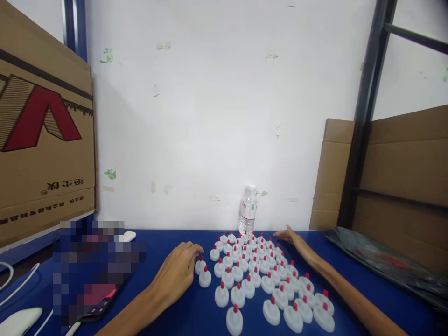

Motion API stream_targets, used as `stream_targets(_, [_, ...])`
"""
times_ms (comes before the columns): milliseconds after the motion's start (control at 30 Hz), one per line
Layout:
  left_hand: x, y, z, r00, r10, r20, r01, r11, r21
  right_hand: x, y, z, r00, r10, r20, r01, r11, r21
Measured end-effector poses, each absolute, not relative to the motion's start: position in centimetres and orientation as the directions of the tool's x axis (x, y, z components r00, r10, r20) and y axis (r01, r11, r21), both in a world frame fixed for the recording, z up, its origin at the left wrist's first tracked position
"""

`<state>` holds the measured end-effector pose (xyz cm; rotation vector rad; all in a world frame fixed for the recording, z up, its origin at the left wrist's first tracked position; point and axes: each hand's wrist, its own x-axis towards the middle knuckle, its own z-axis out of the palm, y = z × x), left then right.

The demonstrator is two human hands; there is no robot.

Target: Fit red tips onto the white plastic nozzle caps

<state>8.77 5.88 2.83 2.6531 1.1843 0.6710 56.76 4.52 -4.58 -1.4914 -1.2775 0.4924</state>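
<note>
Many small, translucent white squeeze bottles with red tips (238,295) stand upright in a loose cluster on the blue table (189,308). My left hand (178,266) is at the cluster's left side, palm down, fingers loosely curved. Its fingertips are beside the red tip of a leftmost bottle (200,267); whether they touch it I cannot tell. A second bottle (205,278) stands just in front of that one. At the back right of the cluster, my right hand (290,235) has its fingers stretched out toward the bottles and grips nothing.
A clear water bottle (248,210) stands against the white wall behind the cluster. A phone (101,305), partly pixelated, lies at left near white cables. A large cardboard box (45,177) rises at left. Dark plastic wrapping (388,261) lies at right, below cardboard sheets (402,172).
</note>
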Motion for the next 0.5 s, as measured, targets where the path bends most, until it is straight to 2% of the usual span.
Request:
stream_targets(267, [9.5, 5.8, 1.9, 0.539, 0.769, 0.343, 0.563, -0.632, 0.532, 56.7, 4.2, -4.6, 0.319, 0.899, 0.3, 0.495, 0.112, -0.861])
stream_targets(500, [9.8, 6.3, 1.9, 0.389, 0.84, 0.378, 0.43, -0.528, 0.732, 56.6, 4.1, -4.5, 0.3, 0.908, 0.292, 0.53, 0.097, -0.843])
